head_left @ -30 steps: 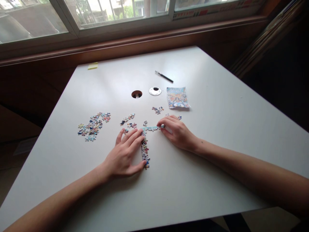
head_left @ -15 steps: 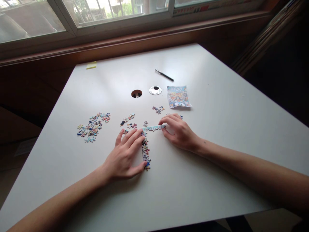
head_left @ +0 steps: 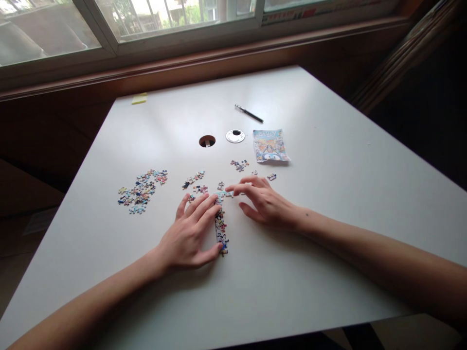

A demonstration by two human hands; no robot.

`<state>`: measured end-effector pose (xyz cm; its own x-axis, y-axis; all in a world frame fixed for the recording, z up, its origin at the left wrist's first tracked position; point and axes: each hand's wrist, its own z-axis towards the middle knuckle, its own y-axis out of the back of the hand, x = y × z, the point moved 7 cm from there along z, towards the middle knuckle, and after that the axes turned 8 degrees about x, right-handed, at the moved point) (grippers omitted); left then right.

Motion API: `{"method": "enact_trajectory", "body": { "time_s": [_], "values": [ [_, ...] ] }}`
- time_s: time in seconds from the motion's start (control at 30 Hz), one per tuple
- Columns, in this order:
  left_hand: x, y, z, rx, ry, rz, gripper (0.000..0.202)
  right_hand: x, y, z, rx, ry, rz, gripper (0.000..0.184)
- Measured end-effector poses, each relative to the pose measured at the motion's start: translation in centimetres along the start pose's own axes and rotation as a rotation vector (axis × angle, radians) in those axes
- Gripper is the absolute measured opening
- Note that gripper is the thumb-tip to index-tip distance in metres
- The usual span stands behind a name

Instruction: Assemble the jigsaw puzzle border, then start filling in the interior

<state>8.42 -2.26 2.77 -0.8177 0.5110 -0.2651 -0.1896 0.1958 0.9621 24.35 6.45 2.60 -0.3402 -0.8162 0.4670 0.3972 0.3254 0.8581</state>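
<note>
Joined jigsaw puzzle pieces form an L-shaped strip, with one arm running toward me and a light-blue top arm going right. My left hand lies spread along the strip's left side, fingertips at its upper corner and thumb at its lower end. Over the top arm, my right hand is held with fingers apart and index finger stretched left; it covers the arm's right part. Just beyond the strip lie a small loose piece and a small group of pieces.
A pile of loose puzzle pieces lies to the left. Farther back are more pieces, a picture sheet, a pen, a round metal cover, a table hole and a yellow note.
My right hand has shifted left along the top arm, and its fingers have opened from the strip's right end. A piece behind that hand is now uncovered. My left hand stays in place.
</note>
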Motion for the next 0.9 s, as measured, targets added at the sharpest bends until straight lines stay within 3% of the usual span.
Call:
{"method": "enact_trajectory", "body": {
  "time_s": [0.2,0.3,0.5,0.9],
  "values": [
    [0.1,0.1,-0.1,-0.018,0.009,-0.008,0.073,-1.8,2.0,-0.8,-0.276,-0.151,0.067,0.027],
    [0.1,0.1,-0.1,-0.018,0.014,-0.011,0.072,-2.5,1.7,-1.0,-0.256,-0.222,0.052,0.023],
    [0.1,0.0,-0.1,-0.019,0.008,0.009,0.072,-2.2,1.4,-0.8,-0.21,-0.217,0.073,0.024],
    [0.1,0.3,-0.2,-0.071,0.005,-0.025,0.067,-2.9,1.9,-0.8,-0.257,-0.275,0.125,0.022]
  ]
}}
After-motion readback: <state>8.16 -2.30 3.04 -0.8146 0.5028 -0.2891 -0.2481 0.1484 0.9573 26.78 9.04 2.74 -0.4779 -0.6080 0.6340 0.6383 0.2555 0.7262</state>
